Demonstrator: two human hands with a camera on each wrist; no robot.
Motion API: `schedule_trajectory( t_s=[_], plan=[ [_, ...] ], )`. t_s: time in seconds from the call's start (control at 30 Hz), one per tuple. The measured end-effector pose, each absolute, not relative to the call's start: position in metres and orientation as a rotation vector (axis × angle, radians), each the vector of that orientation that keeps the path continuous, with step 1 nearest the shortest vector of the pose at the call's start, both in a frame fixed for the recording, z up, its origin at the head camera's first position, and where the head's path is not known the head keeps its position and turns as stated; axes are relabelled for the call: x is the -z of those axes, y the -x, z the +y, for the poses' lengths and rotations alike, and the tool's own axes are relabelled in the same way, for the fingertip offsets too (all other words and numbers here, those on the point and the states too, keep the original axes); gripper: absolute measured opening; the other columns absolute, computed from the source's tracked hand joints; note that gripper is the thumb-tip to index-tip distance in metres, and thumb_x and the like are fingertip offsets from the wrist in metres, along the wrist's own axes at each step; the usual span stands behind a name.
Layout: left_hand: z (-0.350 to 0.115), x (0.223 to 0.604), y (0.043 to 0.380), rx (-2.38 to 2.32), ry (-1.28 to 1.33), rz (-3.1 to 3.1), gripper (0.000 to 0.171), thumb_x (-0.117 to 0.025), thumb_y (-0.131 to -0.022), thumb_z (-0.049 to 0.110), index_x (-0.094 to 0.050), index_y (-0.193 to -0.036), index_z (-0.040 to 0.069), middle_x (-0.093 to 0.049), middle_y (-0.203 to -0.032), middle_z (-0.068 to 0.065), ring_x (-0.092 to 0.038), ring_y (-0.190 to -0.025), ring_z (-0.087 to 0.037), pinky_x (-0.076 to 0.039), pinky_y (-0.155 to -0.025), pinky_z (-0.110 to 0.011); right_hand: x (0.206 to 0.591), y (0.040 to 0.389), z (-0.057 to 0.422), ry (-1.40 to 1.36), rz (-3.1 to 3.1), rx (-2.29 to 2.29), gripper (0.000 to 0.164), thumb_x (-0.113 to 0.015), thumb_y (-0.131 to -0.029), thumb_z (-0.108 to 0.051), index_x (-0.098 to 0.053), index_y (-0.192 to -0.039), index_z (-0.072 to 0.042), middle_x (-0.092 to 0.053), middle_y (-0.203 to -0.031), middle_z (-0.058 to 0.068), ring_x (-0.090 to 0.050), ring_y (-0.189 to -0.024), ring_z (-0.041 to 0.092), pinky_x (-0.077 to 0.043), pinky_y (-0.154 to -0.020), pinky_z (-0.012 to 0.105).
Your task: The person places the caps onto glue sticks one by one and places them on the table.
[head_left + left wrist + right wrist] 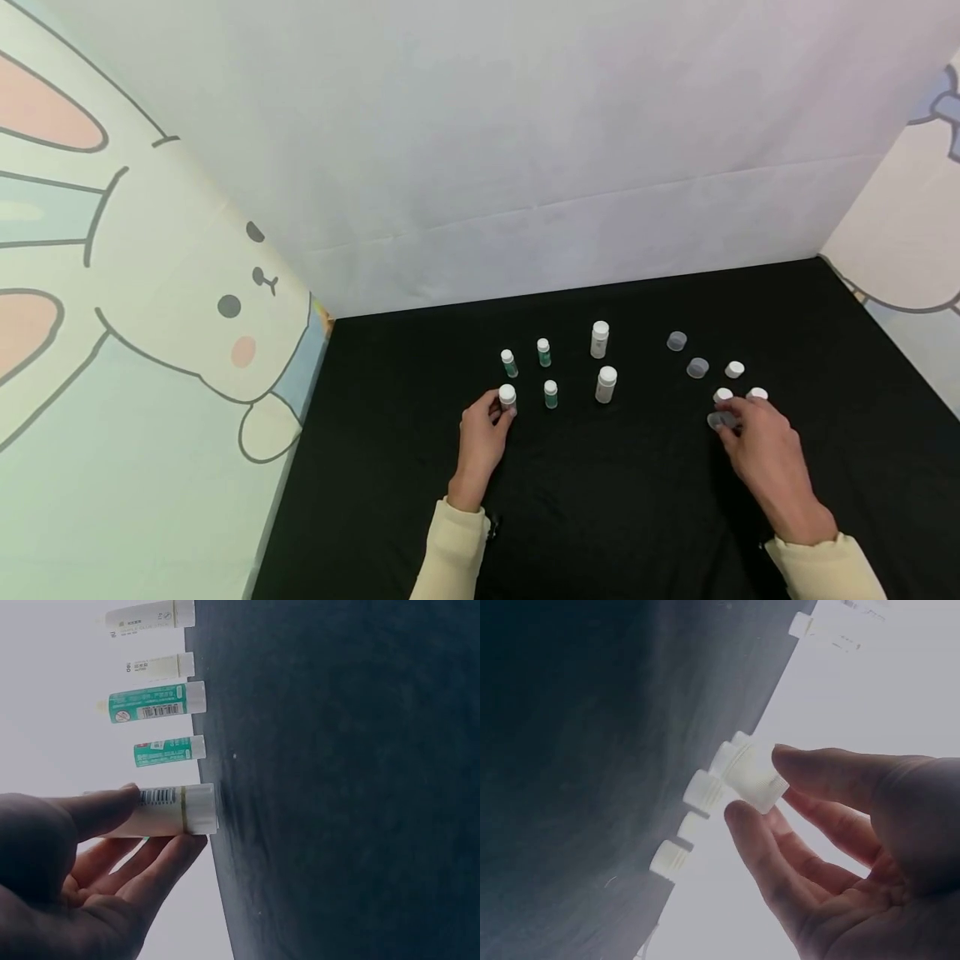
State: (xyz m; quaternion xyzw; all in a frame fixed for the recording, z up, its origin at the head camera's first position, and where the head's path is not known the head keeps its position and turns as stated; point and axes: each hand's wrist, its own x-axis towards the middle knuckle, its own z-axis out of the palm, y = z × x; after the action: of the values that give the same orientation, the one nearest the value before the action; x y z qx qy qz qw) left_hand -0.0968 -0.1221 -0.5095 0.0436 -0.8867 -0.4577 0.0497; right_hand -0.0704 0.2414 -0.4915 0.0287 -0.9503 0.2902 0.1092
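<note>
My left hand [482, 433] grips a white glue stick [161, 811] with a barcode label, thumb on one side and fingers on the other. It stands upright, base at the black tabletop. Just beyond it are three smaller green-labelled glue sticks [551, 394], and to their right two white glue sticks [606, 385]. On the right, my right hand [765, 446] pinches a translucent ribbed cap [754, 776] between thumb and fingers. Two similar translucent caps [697, 367] lie beyond it. Three white caps [735, 369] are beside that hand, one partly behind the fingers.
A black cloth [622, 508] covers the table. Behind it hangs a pale backdrop [540, 150], and printed cartoon panels [172, 275] stand at either side.
</note>
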Motion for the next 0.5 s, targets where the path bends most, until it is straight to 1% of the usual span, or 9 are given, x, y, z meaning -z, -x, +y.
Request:
schedule_trajectory(
  t_s=[0.17, 0.37, 0.5],
  plan=[
    [-0.121, 0.506, 0.093, 1.398, -0.109, -2.704, 0.026, -0.067, -0.085, 0.008, -0.063, -0.110, 0.013, -0.064, -0.107, -0.003, -0.059, -0.101, -0.011, -0.047, -0.084, -0.026, 0.490, 0.071, 0.236, -0.096, -2.773, -0.889, 0.023, -0.069, -0.073, 0.004, -0.065, -0.095, 0.001, -0.056, -0.088, 0.017, -0.059, -0.077, 0.034, -0.042, -0.063, 0.051],
    [-0.120, 0.502, 0.090, 1.406, -0.072, -2.700, 0.025, -0.067, -0.084, 0.006, -0.062, -0.108, 0.013, -0.063, -0.106, -0.003, -0.059, -0.102, -0.012, -0.047, -0.085, -0.028, 0.483, 0.072, 0.226, -0.096, -2.751, -0.894, 0.024, -0.069, -0.073, 0.004, -0.066, -0.096, 0.000, -0.059, -0.088, 0.017, -0.060, -0.077, 0.033, -0.041, -0.064, 0.051],
    [-0.118, 0.499, 0.087, 1.406, -0.054, -2.699, 0.025, -0.067, -0.084, 0.005, -0.062, -0.108, 0.012, -0.063, -0.105, -0.003, -0.059, -0.101, -0.012, -0.047, -0.085, -0.028, 0.479, 0.072, 0.220, -0.115, -2.744, -0.917, 0.025, -0.069, -0.073, 0.004, -0.065, -0.098, 0.000, -0.060, -0.091, 0.017, -0.060, -0.079, 0.033, -0.042, -0.065, 0.051]
  ],
)
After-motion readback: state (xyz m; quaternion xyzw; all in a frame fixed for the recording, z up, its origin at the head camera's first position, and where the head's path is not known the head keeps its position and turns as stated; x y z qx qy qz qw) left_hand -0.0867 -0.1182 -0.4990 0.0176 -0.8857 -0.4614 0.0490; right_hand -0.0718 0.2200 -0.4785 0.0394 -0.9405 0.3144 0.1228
